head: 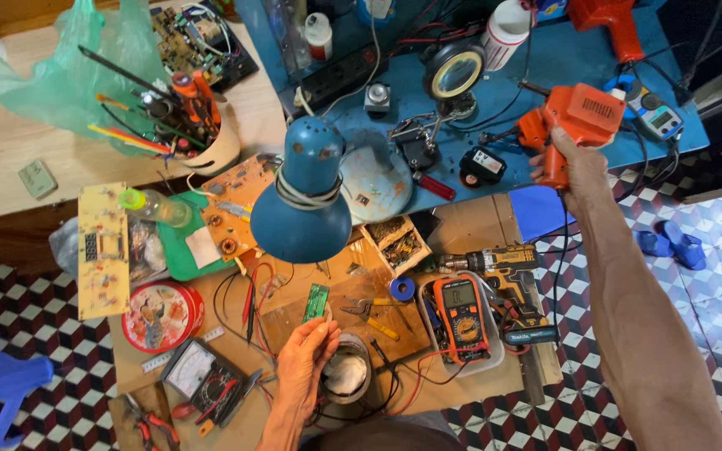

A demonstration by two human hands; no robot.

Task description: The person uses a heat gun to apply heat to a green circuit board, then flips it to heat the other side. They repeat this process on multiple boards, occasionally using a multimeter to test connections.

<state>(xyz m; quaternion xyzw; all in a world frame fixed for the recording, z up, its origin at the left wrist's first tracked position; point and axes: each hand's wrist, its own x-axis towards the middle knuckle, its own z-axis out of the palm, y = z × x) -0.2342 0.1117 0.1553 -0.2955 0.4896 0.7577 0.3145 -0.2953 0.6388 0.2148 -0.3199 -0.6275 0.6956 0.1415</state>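
So the left hand (304,359) was pinched shut on a small green rectangular circuit board (316,301), holding it up over the cluttered wooden surface (470,224), right under the blue metal desk lamp (304,205). The right hand (578,167) was way out over the blue upper surface (561,63), fingers wrapped tight around the grip of an orange pistol-shaped soldering gun (574,121), its black cord hanging down along the arm.

Containers, since there were loads. A beige round tub (215,142) at the back was crammed with upright tools: orange-handled drivers, coloured rods and black probes, with a crumpled green plastic bag (64,75) just beside it. A small open wooden box (393,242) right of the lamp had dark, brassy little parts in its compartments, too small to tell what. A white shallow plastic tray (495,355) held an orange-and-black digital multimeter (461,317), red lead trailing out. Just below the left hand sat a round metal tin (346,376) with something pale inside, couldn't make it out. A red round lidded tin (160,316) lay closed at the left, next to a long yellow circuit board (102,249).
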